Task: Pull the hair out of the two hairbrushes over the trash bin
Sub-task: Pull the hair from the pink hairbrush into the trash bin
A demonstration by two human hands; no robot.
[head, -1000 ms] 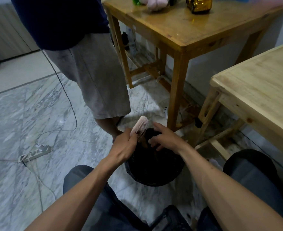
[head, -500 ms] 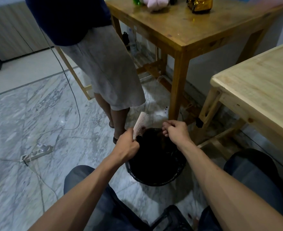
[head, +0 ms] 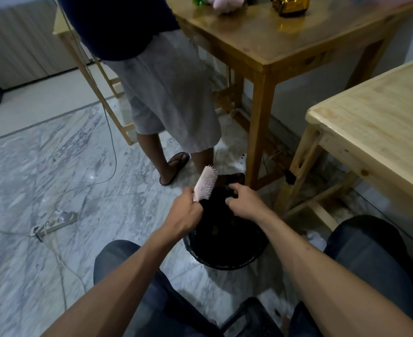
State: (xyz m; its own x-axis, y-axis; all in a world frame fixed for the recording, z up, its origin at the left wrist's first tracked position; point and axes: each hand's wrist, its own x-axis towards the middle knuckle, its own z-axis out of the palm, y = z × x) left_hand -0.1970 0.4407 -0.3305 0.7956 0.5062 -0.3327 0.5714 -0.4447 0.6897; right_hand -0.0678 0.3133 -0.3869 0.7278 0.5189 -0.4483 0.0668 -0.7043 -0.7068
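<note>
A pink hairbrush (head: 206,183) with pale bristles stands tilted over the far left rim of the black trash bin (head: 227,246). My left hand (head: 184,212) grips its handle. My right hand (head: 245,203) hovers over the bin to the right of the brush, fingers curled and pinched; whether hair is between them cannot be told against the dark bin. A second hairbrush is not in view.
A person in grey shorts (head: 169,98) and sandals stands just beyond the bin. A brown wooden table (head: 268,45) stands behind, a pale wooden table (head: 375,122) at right. A power strip (head: 55,223) and cables lie on the marble floor at left.
My right hand dipped from beside the brush toward the bin mouth. The standing person stepped to the right and closer behind the bin. The brush stays in my left hand.
</note>
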